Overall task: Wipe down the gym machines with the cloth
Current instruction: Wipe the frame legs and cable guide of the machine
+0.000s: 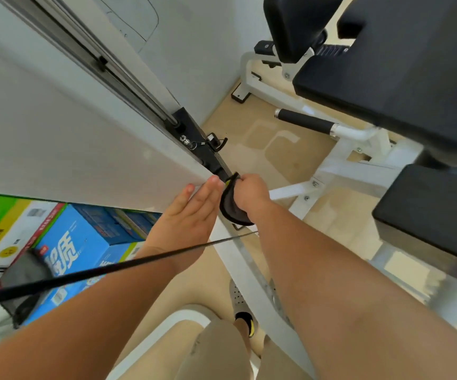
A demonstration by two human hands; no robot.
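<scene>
Wiping here means working the dark cloth (pixel 232 212), which sits bunched in the right hand (pixel 252 193). The fingers are curled round it, and it is pressed where the sloping white frame (pixel 246 259) of the cable machine meets its black bracket (pixel 194 133). To do this stroke well, I would spread the cloth flatter under the palm so that more fabric meets the metal. I would then draw it along the length of the frame in one direction rather than dabbing, and fold it over the edges so both faces are covered. The left hand (pixel 191 215) lies flat with straight fingers just beside the cloth, holding nothing and resting against the edge of the white panel (pixel 84 149). That looks like a sound brace, and it should stay clear of the cloth's path. The thin black cable (pixel 112 268) crosses in front of both forearms, so the arms ought to move without snagging it. The loose pin (pixel 216 142) hanging on the bracket could catch the fabric. The bracket's corners probably hold the most grime and deserve a fingertip through the cloth. Further out, the padded machine (pixel 386 86) on the right looks like a sensible next surface, and the boxes (pixel 84 242) on the left need nothing.
</scene>
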